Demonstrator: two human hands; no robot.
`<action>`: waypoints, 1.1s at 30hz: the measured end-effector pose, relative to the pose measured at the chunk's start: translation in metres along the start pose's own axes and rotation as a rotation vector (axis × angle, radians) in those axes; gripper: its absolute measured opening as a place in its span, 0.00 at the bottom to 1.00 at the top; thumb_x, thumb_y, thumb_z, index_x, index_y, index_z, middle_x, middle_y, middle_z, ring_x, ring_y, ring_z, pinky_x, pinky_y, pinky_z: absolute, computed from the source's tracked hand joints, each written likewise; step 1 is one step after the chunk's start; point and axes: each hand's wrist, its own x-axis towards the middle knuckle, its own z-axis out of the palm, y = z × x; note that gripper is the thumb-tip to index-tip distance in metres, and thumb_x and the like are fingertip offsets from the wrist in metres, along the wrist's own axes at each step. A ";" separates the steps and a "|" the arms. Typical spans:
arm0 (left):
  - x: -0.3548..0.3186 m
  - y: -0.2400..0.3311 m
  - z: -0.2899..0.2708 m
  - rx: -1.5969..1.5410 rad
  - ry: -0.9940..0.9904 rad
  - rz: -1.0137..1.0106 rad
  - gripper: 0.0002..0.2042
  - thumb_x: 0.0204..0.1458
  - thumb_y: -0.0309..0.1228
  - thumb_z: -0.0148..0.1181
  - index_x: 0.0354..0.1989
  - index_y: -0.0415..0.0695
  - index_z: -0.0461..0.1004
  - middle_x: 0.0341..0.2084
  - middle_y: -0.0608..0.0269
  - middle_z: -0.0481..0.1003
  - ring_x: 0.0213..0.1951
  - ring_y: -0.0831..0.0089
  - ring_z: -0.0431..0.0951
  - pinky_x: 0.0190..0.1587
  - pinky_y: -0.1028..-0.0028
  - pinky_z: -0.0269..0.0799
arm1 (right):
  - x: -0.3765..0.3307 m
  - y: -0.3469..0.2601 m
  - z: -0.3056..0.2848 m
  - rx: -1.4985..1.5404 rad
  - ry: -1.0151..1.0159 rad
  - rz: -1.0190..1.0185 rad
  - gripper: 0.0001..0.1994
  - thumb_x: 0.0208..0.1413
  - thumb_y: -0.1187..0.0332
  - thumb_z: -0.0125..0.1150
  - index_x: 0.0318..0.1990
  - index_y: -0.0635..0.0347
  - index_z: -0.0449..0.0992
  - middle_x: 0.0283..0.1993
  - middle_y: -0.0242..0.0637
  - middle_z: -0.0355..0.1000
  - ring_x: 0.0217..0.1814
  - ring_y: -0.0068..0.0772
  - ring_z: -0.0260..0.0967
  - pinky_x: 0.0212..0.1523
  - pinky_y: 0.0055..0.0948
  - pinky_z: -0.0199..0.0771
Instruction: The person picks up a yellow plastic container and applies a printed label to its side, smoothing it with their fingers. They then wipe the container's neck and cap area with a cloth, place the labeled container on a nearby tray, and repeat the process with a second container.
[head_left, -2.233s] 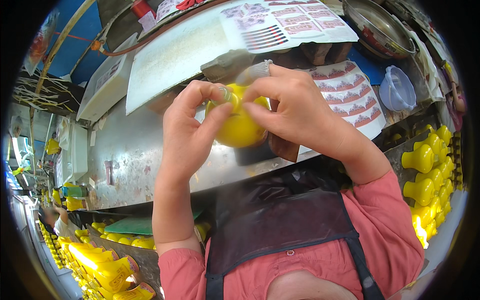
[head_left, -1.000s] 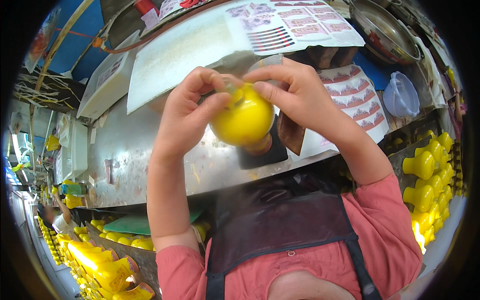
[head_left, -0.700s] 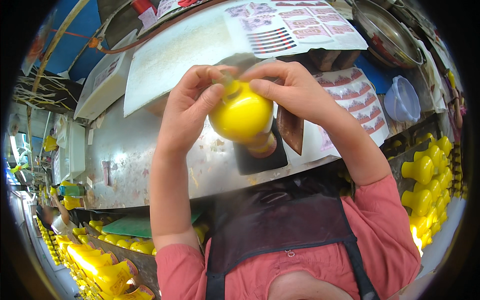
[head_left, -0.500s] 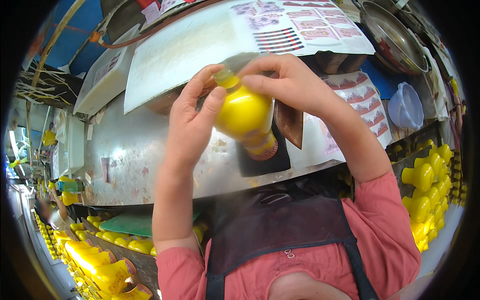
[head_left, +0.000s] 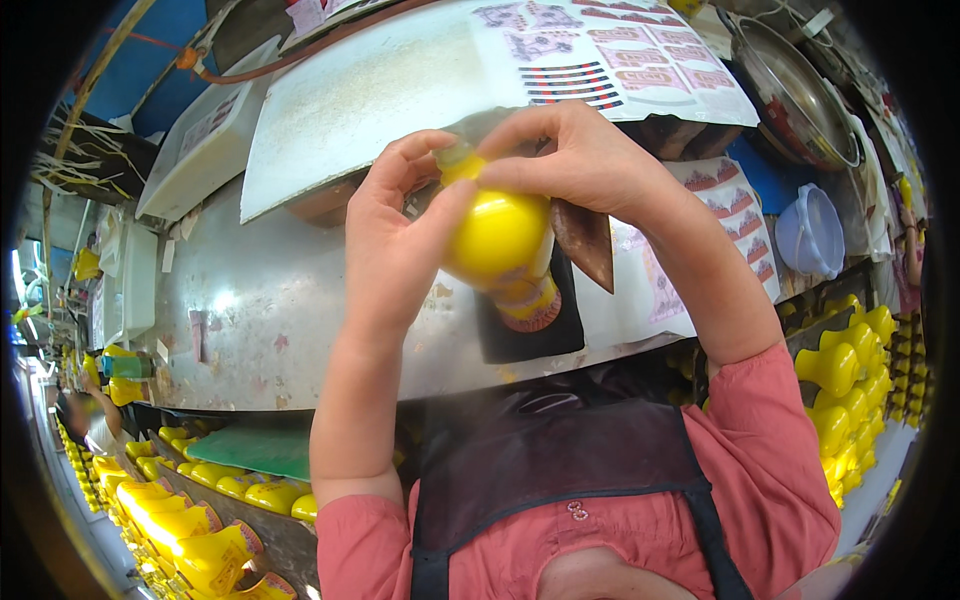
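Note:
A glossy yellow porcelain bottle (head_left: 497,235) stands tilted in front of me, its patterned foot resting on a black pad (head_left: 540,335). Both hands close round its narrow top. My left hand (head_left: 400,215) has its thumb against the shoulder and its fingers beside the neck. On the other side, my right hand (head_left: 560,160) presses thumb and fingertips at the neck. A pale translucent band (head_left: 455,153) shows at the mouth, blurred; whether it is film or the rim, I cannot tell. Just right of the bottle lies a brown pointed flat piece (head_left: 587,250).
A white board (head_left: 360,110) with printed decal sheets (head_left: 640,50) covers the far table. Another decal sheet (head_left: 725,205), a pale blue bucket (head_left: 810,230) and a metal pan (head_left: 790,85) are at right. Yellow bottles (head_left: 205,550) crowd both sides below. A person (head_left: 95,420) is far left.
My left thumb has moved up and right along the bottle's shoulder, nearer my right hand. The bottle stays on the black pad. The whole view has shifted slightly.

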 end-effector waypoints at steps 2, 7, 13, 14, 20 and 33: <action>0.000 0.001 -0.003 -0.003 -0.016 -0.008 0.18 0.54 0.24 0.65 0.54 0.39 0.76 0.43 0.60 0.79 0.49 0.74 0.75 0.55 0.73 0.70 | 0.001 -0.001 0.000 0.008 -0.012 0.013 0.21 0.51 0.55 0.70 0.45 0.64 0.85 0.38 0.44 0.82 0.40 0.30 0.77 0.47 0.28 0.76; -0.001 0.005 -0.005 -0.046 -0.030 -0.059 0.18 0.54 0.23 0.64 0.55 0.39 0.75 0.45 0.60 0.79 0.50 0.73 0.75 0.56 0.73 0.70 | 0.000 0.000 -0.001 -0.015 -0.033 0.001 0.15 0.55 0.62 0.70 0.45 0.64 0.85 0.40 0.33 0.81 0.41 0.20 0.76 0.44 0.21 0.75; -0.005 0.008 -0.002 0.062 -0.026 0.030 0.18 0.55 0.21 0.62 0.55 0.38 0.75 0.46 0.59 0.79 0.51 0.74 0.76 0.56 0.74 0.71 | -0.001 0.004 -0.001 0.075 -0.049 0.027 0.14 0.58 0.65 0.67 0.46 0.64 0.84 0.41 0.33 0.81 0.43 0.20 0.76 0.47 0.20 0.75; -0.005 0.008 -0.002 0.061 -0.024 0.027 0.18 0.55 0.21 0.61 0.55 0.38 0.75 0.46 0.59 0.79 0.51 0.74 0.77 0.56 0.74 0.71 | -0.001 0.004 -0.001 0.079 -0.053 -0.006 0.16 0.57 0.62 0.67 0.46 0.65 0.85 0.41 0.37 0.82 0.43 0.23 0.76 0.47 0.23 0.75; -0.006 0.010 -0.001 0.085 -0.029 0.041 0.18 0.55 0.20 0.60 0.55 0.36 0.74 0.46 0.59 0.79 0.51 0.73 0.78 0.56 0.73 0.71 | -0.002 0.006 -0.003 0.077 -0.079 0.011 0.13 0.60 0.65 0.66 0.46 0.65 0.84 0.41 0.33 0.81 0.43 0.19 0.76 0.47 0.21 0.75; -0.008 0.011 -0.001 0.074 -0.041 0.003 0.19 0.54 0.18 0.57 0.56 0.38 0.75 0.49 0.59 0.78 0.55 0.72 0.77 0.58 0.72 0.71 | -0.027 -0.002 0.009 0.121 0.183 -0.180 0.13 0.65 0.70 0.57 0.51 0.67 0.81 0.42 0.33 0.81 0.42 0.17 0.74 0.45 0.21 0.75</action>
